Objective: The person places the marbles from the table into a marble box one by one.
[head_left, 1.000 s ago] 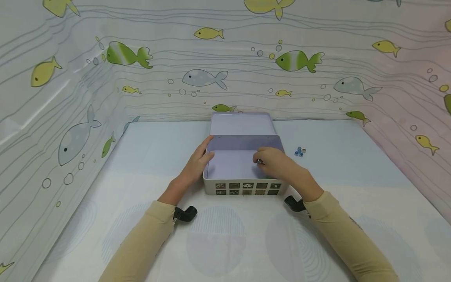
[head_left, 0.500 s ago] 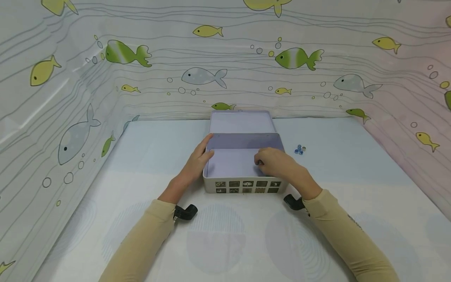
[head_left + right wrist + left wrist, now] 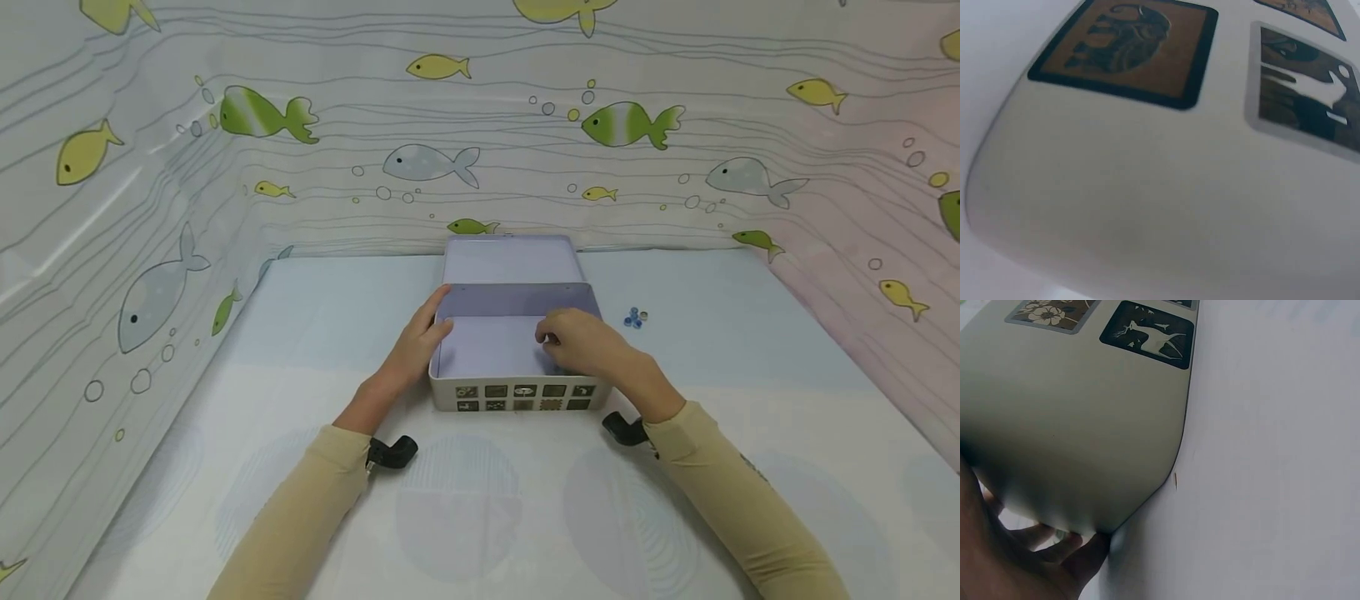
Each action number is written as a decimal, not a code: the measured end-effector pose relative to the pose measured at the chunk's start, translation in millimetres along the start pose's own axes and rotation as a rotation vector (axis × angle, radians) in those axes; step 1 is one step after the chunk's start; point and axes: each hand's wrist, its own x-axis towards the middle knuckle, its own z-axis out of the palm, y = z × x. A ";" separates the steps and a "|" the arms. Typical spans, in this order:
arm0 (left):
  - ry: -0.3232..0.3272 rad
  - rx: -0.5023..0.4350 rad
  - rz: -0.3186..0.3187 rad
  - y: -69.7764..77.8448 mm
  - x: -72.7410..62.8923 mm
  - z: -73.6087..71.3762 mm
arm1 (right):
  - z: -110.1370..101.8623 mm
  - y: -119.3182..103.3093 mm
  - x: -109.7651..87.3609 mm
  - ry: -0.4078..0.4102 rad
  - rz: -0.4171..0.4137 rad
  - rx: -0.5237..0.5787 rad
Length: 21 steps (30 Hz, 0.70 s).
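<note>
A pale tin box (image 3: 517, 393) with small picture tiles on its front stands with its lavender inside facing up. The lid (image 3: 510, 259) is swung back behind it. At the box's left wall my left hand (image 3: 411, 348) grips the rim, thumb over the edge and fingers along the outside. In the left wrist view those fingers (image 3: 1088, 556) touch the lower edge of the box. My right hand (image 3: 581, 340) reaches over the front right into the box, fingers curled; anything between the fingertips is hidden. The right wrist view shows only the tiled front of the box.
Right of the box lies a small cluster of blue round pieces (image 3: 634, 318), one of them tan-rimmed. A fish-printed sheet (image 3: 360, 125) walls the back and sides. Black wrist mounts (image 3: 393, 452) sit near both cuffs.
My right hand has shifted slightly within the box, and the small glint seen earlier between its fingers no longer shows. My left hand keeps its place on the box.
</note>
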 end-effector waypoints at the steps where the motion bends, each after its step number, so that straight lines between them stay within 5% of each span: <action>1: 0.000 0.004 0.000 -0.5 -0.2 -0.1 | -0.2 0.1 0.0 0.008 -0.001 0.009; 21: -0.012 -0.022 0.011 0.7 -0.5 -0.7 | -25.8 9.1 -8.5 0.067 0.040 0.021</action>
